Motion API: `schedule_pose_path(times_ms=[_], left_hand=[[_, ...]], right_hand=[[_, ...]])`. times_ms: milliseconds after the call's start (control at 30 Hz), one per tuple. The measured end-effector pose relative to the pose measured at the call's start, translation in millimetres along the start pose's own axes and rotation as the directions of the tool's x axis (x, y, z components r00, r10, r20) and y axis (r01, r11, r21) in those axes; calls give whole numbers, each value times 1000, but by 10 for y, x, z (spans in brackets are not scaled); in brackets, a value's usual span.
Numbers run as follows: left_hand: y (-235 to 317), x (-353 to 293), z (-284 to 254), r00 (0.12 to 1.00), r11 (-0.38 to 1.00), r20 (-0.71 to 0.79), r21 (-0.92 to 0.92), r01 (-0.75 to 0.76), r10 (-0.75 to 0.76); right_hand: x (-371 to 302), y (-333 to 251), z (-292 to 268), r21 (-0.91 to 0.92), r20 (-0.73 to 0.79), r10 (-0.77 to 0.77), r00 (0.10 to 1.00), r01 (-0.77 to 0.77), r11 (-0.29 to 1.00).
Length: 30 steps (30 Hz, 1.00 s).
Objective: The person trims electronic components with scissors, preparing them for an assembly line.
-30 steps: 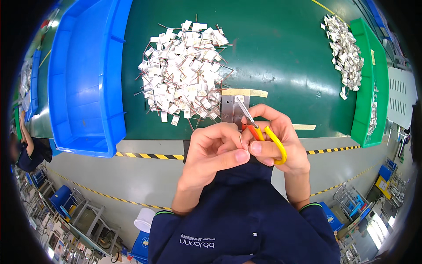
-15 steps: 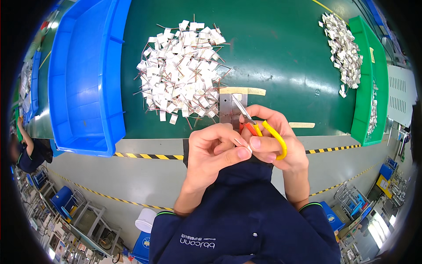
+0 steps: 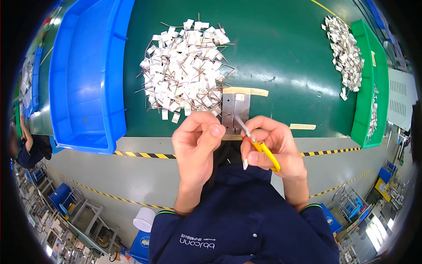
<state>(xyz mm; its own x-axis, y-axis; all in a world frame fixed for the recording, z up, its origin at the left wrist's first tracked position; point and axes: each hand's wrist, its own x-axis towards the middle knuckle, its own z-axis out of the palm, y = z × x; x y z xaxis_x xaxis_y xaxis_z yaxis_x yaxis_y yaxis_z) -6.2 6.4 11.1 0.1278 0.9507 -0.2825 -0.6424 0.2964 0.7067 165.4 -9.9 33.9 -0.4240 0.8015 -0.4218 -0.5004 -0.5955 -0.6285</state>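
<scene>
My right hand (image 3: 279, 152) holds small scissors (image 3: 265, 152) with yellow and red handles, their blades pointing up and left. Between its thumb and fingers is also a small white connector (image 3: 245, 164) with a short thin wire. My left hand (image 3: 193, 147) is raised apart from it, thumb against curled fingers; whatever may be in that pinch is hidden. Just beyond my hands, a flat metal fixture (image 3: 229, 115) sits at the bench edge with a white connector (image 3: 240, 97) on it. Left of the fixture lies a big pile of white connectors with short dark wires (image 3: 184, 66).
A large blue bin (image 3: 81, 83) stands on the green bench (image 3: 281, 57) at the left. On the right are a second connector pile (image 3: 345, 53) and a green bin (image 3: 371, 88). Tape strips (image 3: 302, 126) mark the bench. Another person (image 3: 33, 147) is at the far left.
My hands have come apart. The left moved up and left, away from the connector; the right keeps the scissors and connector, now tilted lower. The fixture shows more fully.
</scene>
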Motion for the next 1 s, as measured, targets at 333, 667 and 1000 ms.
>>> schedule_pose_path(times_ms=[333,667,1000], left_hand=[[-24,-223,144,990,974,134,213,-76,48],[-102,-257,159,997,989,32,132,-70,67],[-175,-257,209,994,986,-13,128,-108,110]], right_hand=[[1,55,95,-66,-212,-171,962,161,985],[-38,110,148,-199,-262,-397,880,353,914],[-5,168,146,-258,-262,-489,832,428,866]])
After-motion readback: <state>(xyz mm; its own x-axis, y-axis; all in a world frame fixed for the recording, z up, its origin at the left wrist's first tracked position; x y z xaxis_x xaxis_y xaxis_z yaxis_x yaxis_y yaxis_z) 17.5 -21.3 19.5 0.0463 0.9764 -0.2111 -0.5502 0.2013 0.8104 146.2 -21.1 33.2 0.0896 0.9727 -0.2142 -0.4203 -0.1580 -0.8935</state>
